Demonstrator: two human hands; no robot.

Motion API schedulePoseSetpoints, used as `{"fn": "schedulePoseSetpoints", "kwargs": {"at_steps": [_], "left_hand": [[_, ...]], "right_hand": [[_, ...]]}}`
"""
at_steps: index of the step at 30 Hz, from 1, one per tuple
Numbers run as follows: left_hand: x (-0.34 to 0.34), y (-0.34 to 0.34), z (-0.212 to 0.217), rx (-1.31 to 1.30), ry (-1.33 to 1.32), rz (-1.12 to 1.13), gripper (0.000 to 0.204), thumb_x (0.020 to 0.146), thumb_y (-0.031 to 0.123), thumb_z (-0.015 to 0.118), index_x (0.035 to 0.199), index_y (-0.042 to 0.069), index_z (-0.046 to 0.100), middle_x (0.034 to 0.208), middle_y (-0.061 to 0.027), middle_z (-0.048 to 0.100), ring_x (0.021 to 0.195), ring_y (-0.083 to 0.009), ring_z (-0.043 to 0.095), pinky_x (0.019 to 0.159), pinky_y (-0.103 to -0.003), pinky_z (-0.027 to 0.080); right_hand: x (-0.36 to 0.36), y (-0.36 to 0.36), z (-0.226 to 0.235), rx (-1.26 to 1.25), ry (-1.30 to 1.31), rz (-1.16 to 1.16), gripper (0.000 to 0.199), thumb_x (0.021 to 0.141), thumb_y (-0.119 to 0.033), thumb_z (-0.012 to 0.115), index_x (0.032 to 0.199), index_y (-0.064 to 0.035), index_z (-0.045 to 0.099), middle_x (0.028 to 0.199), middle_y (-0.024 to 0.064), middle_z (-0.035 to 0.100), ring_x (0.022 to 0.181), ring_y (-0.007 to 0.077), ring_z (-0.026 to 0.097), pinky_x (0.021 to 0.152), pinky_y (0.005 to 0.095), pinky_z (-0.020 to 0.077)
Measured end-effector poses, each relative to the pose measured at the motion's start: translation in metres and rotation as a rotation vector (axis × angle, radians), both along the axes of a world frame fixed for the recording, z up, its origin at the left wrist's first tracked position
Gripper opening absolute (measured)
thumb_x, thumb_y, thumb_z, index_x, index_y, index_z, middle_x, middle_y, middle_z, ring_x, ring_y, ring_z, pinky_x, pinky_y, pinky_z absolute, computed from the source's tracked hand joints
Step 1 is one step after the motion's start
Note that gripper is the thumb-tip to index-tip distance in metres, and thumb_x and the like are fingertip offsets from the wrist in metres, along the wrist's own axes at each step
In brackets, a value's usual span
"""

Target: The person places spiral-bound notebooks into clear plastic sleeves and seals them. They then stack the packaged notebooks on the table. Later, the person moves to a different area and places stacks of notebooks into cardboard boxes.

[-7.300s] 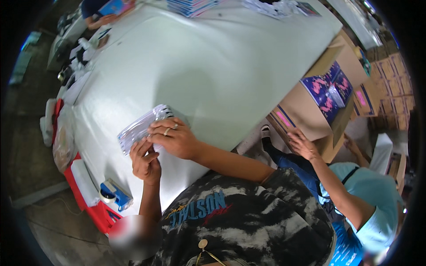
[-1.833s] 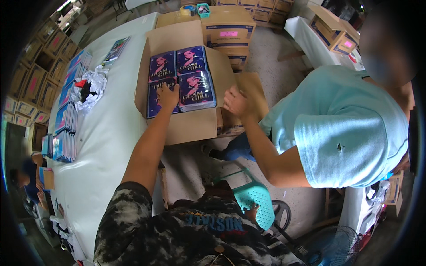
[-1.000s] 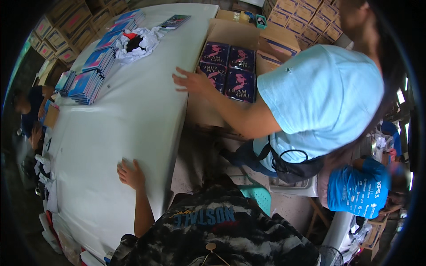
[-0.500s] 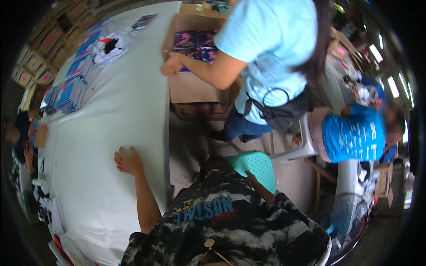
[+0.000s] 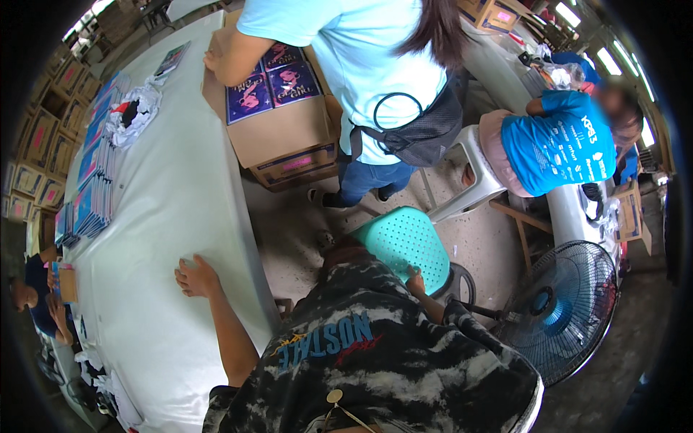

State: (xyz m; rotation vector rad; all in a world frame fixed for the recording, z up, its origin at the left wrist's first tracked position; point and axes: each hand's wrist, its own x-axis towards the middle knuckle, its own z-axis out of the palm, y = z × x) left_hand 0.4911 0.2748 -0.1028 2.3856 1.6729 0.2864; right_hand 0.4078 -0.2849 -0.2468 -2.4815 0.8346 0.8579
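Note:
My left hand (image 5: 196,277) lies on the white-covered table (image 5: 166,216) near its right edge, fingers spread, holding nothing. On my right, my right hand (image 5: 416,280) rests at the near part of a teal plastic stool (image 5: 404,238) with a perforated seat. Its fingers show partly and look stretched out over the seat, with nothing visible in them. Ahead, beside the table, an open cardboard box (image 5: 281,137) holds purple illustrated packs (image 5: 292,83). A person in a light blue shirt (image 5: 339,43) leans over the box, a forearm across its far side.
Stacks of blue booklets (image 5: 94,187) line the table's left side, near a crumpled white plastic bag (image 5: 136,112). To the right stand a black fan (image 5: 556,310) and a white chair (image 5: 465,173) with a seated person in blue (image 5: 556,148). Cartons (image 5: 43,130) are piled far left.
The view has shifted, bringing the fan and stool more fully into sight. The person in light blue now has an arm further over the box. My left hand stays spread on the table.

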Motion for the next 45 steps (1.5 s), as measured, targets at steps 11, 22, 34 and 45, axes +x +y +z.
{"fn": "schedulePoseSetpoints", "kwargs": {"at_steps": [11,22,34,45], "left_hand": [[0.000,-0.006,-0.001,0.010,-0.025,0.003,0.052,0.087,0.043,0.050,0.131,0.017,0.041,0.142,-0.0106,0.030,0.133,-0.0258,0.022,0.107,-0.049,0.016],[-0.005,-0.002,0.000,0.019,-0.105,-0.008,0.050,0.087,0.040,0.051,0.130,0.015,0.042,0.142,-0.0114,0.029,0.134,-0.0264,0.020,0.109,-0.048,0.013],[0.004,-0.003,-0.005,-0.010,-0.132,-0.048,0.052,0.087,0.041,0.051,0.130,0.014,0.042,0.142,-0.0117,0.029,0.134,-0.0252,0.019,0.109,-0.047,0.011],[-0.005,0.003,-0.004,0.013,-0.118,0.004,0.050,0.087,0.040,0.051,0.129,0.014,0.043,0.142,-0.0108,0.030,0.134,-0.0251,0.019,0.109,-0.048,0.011]], "right_hand": [[0.026,-0.012,-0.032,0.204,0.215,-0.184,0.104,0.067,-0.041,0.069,0.144,-0.0308,0.000,0.142,0.0335,-0.008,0.124,0.0578,0.022,0.097,0.0561,0.0344],[0.039,-0.002,-0.005,0.286,0.320,-0.041,0.114,0.066,-0.051,0.068,0.145,-0.0217,-0.009,0.143,0.0331,-0.009,0.119,0.0511,0.037,0.101,0.0469,0.0329],[0.025,-0.050,-0.084,0.152,0.373,0.292,0.110,0.070,-0.045,0.067,0.145,-0.0185,-0.009,0.137,0.0354,0.022,0.109,0.0422,0.050,0.091,0.0421,0.0405],[0.039,-0.023,-0.038,0.195,0.329,0.088,0.106,0.070,-0.042,0.064,0.145,-0.0190,-0.007,0.136,0.0363,0.024,0.105,0.0412,0.052,0.085,0.0396,0.0436]]}}
